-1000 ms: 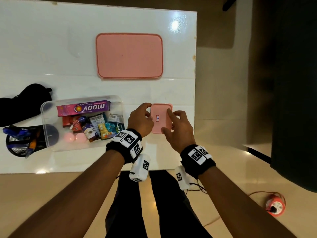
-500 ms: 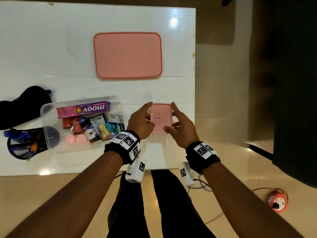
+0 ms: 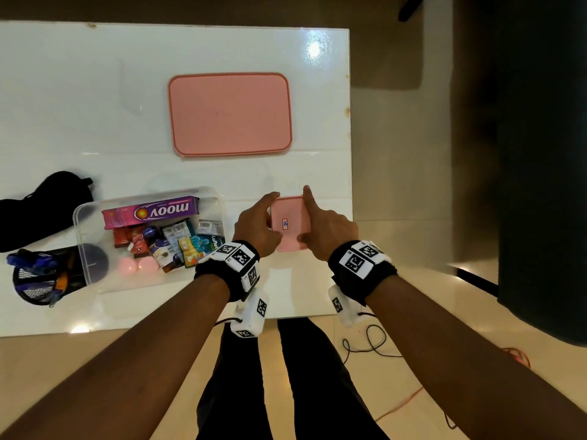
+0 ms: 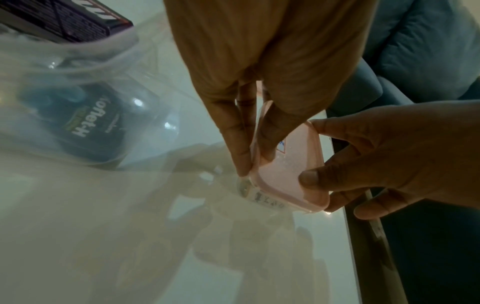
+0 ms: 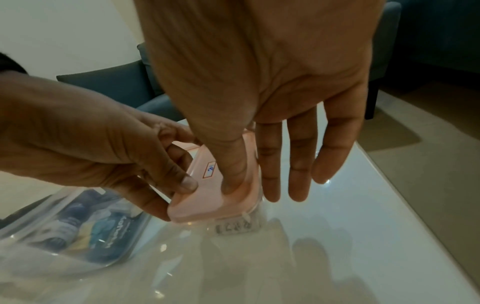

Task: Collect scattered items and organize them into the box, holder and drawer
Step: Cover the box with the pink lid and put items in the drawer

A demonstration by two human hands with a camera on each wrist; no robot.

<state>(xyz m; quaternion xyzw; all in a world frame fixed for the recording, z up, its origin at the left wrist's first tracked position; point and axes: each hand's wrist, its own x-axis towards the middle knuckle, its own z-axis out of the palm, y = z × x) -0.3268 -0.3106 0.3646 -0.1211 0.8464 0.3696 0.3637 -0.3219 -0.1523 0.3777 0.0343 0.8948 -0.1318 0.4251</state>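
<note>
Small pink-lidded box (image 3: 290, 222); both hands (image 3: 258, 224) gripping its sides.

Overhead light is glaring off the glossy table (image 3: 313, 47); the room's right side is lying dark; wrist views are looking dim, soft, edge-warped.

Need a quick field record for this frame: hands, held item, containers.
left hand: grips small pink-lidded box's left edge
right hand: thumb on lid, fingers along right edge
small pink-lidded box: at table's right edge, lid on
clear box: open, holds packets and a Moov carton
large pink lid: flat on table, apart
mesh holder: left, pens inside
</note>
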